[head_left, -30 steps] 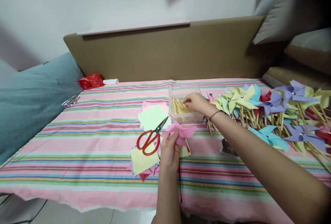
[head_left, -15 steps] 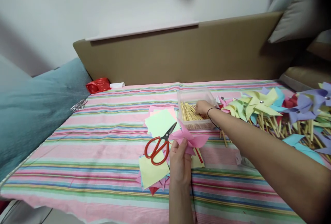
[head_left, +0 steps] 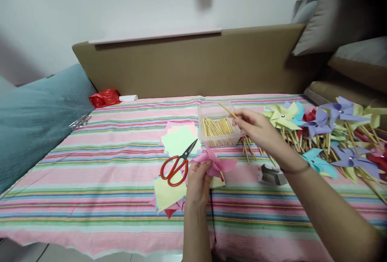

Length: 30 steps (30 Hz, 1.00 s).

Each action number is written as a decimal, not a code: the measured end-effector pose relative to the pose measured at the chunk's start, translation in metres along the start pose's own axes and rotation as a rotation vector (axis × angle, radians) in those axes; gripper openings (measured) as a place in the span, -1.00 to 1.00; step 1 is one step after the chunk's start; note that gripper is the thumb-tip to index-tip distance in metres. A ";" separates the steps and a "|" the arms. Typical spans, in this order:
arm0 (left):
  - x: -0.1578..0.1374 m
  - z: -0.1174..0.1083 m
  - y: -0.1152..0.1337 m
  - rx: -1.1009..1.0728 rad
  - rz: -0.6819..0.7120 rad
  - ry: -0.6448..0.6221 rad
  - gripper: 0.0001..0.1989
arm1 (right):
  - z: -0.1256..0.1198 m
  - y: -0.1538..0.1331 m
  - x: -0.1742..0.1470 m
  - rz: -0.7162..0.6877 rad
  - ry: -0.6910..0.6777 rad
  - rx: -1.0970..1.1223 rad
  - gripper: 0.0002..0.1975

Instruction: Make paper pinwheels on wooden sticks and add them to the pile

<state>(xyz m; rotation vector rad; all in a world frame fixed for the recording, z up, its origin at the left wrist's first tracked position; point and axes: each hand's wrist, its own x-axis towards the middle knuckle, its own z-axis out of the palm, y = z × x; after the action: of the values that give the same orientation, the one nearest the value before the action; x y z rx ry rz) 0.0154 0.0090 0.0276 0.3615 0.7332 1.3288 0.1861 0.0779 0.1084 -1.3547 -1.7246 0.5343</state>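
Pinched in my left hand [head_left: 198,177] is a pink paper pinwheel [head_left: 215,163], its blades folded in. My right hand [head_left: 250,124] grips a thin wooden stick [head_left: 227,109], held tilted above the right side of a clear plastic box [head_left: 219,141]. Many more wooden sticks [head_left: 217,127] lie in that box. Left of my left hand, red-handled scissors [head_left: 178,165] rest across paper squares. Under their blades is a pale green paper stack [head_left: 180,140], and below the handles a pale yellow square [head_left: 169,192] tops coloured paper pieces.
Finished pinwheels on sticks [head_left: 317,127] are heaped at the right. A small grey-and-white box [head_left: 272,174] lies by my right wrist. A red plastic bundle [head_left: 104,98] and metal clips [head_left: 80,122] sit far left. A striped cloth [head_left: 105,197] covers the surface.
My right hand has come up out of the box and back to the right, now with a stick in it. My left hand still holds the pink pinwheel. The view has shifted slightly.
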 end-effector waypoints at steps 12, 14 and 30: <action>-0.010 0.011 -0.013 0.141 0.109 -0.197 -0.78 | 0.035 0.019 -0.128 0.133 0.121 0.409 -0.86; -0.010 0.012 -0.014 0.141 0.125 -0.211 -0.80 | 0.035 0.019 -0.128 0.111 0.110 0.407 -0.86; -0.009 0.018 -0.020 0.119 0.213 -0.194 -0.73 | 0.022 0.012 -0.132 0.005 -0.046 0.390 -0.81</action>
<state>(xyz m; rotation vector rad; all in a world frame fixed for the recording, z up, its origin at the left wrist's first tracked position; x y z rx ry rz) 0.0421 -0.0017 0.0308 0.6700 0.6243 1.4286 0.1809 -0.0376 0.0403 -1.0740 -1.5523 0.8600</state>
